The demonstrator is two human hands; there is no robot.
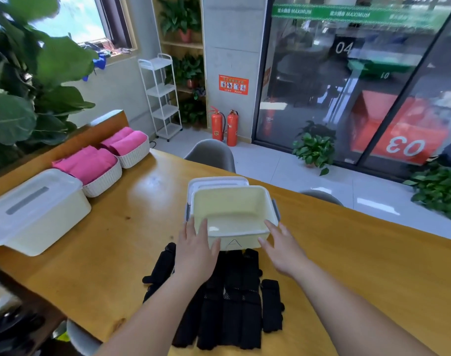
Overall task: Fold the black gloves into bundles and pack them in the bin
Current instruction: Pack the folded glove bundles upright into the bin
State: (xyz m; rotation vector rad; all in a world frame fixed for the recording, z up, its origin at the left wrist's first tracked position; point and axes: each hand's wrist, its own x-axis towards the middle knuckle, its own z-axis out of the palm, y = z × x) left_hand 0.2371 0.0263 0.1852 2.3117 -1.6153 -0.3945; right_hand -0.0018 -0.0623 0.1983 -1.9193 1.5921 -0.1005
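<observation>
Long orange-brown wooden desk (pixel 111 242): carries everything noted. Your open cream rectangular plastic bin (pixel 232 201) stands mid-desk with nothing in it, so packing has not begun. The flat black fabric gloves (pixel 232 304) lie in a row at the near edge, just beside the bin, none bundled; all folding remains. Your left hand (pixel 196 250) lays straight fingers on the bin's near left corner. Your right hand (pixel 283 250), fingers spread, is at the near right corner — contact unconfirmed.

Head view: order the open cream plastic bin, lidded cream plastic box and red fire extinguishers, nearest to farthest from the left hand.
1. Open cream plastic bin, against the left hand.
2. Lidded cream plastic box, table's left.
3. Red fire extinguishers, far floor.
</observation>
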